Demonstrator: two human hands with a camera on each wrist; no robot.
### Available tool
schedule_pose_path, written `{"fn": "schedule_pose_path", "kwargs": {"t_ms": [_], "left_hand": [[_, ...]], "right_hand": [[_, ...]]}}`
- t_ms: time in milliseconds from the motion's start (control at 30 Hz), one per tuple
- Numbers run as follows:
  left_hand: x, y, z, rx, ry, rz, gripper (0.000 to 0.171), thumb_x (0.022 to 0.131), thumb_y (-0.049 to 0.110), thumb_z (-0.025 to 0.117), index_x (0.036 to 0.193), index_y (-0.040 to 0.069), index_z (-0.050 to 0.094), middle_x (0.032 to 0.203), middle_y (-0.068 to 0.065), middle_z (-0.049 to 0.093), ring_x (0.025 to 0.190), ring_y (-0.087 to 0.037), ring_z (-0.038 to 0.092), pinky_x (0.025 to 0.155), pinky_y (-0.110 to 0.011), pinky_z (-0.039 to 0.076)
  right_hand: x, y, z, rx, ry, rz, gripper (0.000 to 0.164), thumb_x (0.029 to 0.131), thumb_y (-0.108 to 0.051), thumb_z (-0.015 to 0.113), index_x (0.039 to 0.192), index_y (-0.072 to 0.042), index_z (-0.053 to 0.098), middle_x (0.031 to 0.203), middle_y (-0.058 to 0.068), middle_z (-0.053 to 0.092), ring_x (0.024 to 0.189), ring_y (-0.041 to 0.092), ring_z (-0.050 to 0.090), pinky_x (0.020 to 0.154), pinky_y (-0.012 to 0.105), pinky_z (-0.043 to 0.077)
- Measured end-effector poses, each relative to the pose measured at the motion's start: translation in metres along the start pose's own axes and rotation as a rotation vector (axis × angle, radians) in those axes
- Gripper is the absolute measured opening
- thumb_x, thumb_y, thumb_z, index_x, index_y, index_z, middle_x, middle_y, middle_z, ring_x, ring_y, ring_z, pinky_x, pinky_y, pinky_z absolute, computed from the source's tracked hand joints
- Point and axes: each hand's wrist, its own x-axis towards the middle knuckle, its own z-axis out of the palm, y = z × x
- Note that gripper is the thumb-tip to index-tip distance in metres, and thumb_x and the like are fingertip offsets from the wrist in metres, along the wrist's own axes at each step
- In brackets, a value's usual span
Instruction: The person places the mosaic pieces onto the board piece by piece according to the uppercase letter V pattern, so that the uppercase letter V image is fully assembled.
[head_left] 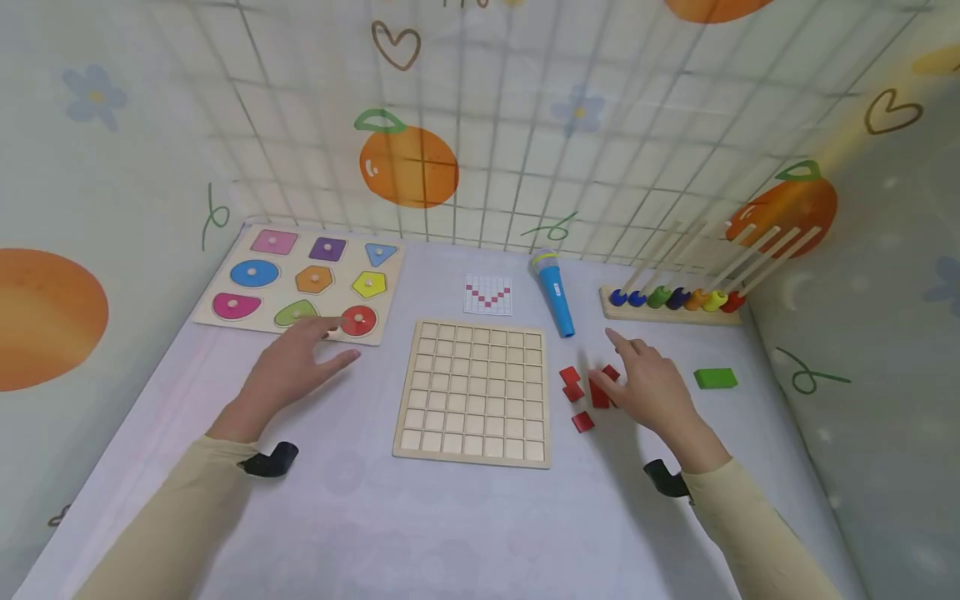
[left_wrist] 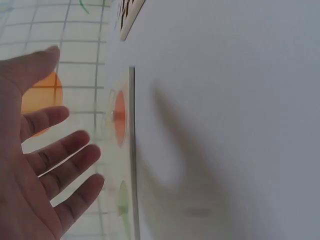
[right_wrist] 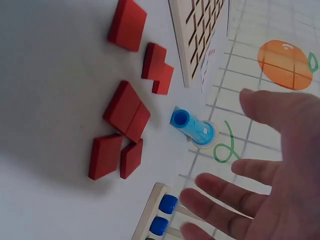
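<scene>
My left hand [head_left: 288,367] hovers by the near right corner of a wooden shape puzzle board [head_left: 292,260], close to its red circle piece [head_left: 359,321]. In the left wrist view its fingers are spread and hold nothing. Above several small red square tiles [right_wrist: 127,27] is my right hand [head_left: 654,390], its fingers extended with nothing in them. Some tiles lie against one another, and the hand partly hides them in the head view. Between the hands lies a wooden grid board [head_left: 472,462], its square cells without tiles.
Behind the grid board lies a pattern card [head_left: 488,304] with pink squares in a V. A blue toy microphone [head_left: 557,302] is beside it. At the back right stands a wooden peg rack [head_left: 675,316] with coloured beads; a green block [head_left: 716,379] lies nearer.
</scene>
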Motion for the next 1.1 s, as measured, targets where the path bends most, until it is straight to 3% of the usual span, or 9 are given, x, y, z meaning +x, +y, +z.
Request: {"fn": "schedule_pose_path", "kwargs": {"t_ms": [200, 367, 733, 1100], "left_hand": [[-0.002, 0.003, 0.009, -0.095, -0.032, -0.006, 0.059, 0.094, 0.040, 0.073, 0.140, 0.007, 0.057, 0.131, -0.018, 0.061, 0.120, -0.038, 0.056, 0.100, -0.060, 0.049], [-0.003, 0.008, 0.017, -0.121, -0.058, -0.011, 0.059, 0.093, 0.039, 0.074, 0.139, 0.006, 0.058, 0.131, -0.018, 0.062, 0.122, -0.039, 0.055, 0.102, -0.060, 0.047], [-0.004, 0.020, 0.046, -0.150, -0.096, 0.037, 0.063, 0.091, 0.042, 0.075, 0.143, 0.011, 0.057, 0.145, -0.012, 0.056, 0.139, -0.034, 0.046, 0.116, -0.055, 0.037], [-0.007, 0.026, 0.062, -0.133, -0.101, 0.096, 0.067, 0.090, 0.041, 0.077, 0.147, 0.014, 0.055, 0.152, -0.010, 0.050, 0.144, -0.032, 0.040, 0.119, -0.053, 0.033]], "right_hand": [[-0.005, -0.001, 0.002, 0.079, -0.064, 0.013, 0.074, 0.092, -0.041, 0.074, 0.151, -0.006, 0.045, 0.114, 0.020, 0.064, 0.094, 0.032, 0.062, 0.080, 0.047, 0.062], [-0.008, -0.001, 0.009, 0.131, -0.092, 0.002, 0.067, 0.092, -0.036, 0.077, 0.144, -0.003, 0.050, 0.104, 0.013, 0.065, 0.082, 0.022, 0.060, 0.068, 0.035, 0.060], [-0.019, -0.006, 0.019, 0.204, -0.116, -0.036, 0.039, 0.092, -0.027, 0.077, 0.120, -0.003, 0.065, 0.080, 0.001, 0.061, 0.071, 0.018, 0.055, 0.061, 0.030, 0.051], [-0.025, -0.012, 0.031, 0.250, -0.193, 0.028, 0.039, 0.086, -0.030, 0.084, 0.114, -0.008, 0.068, 0.087, -0.001, 0.067, 0.079, 0.017, 0.060, 0.068, 0.029, 0.057]]}}
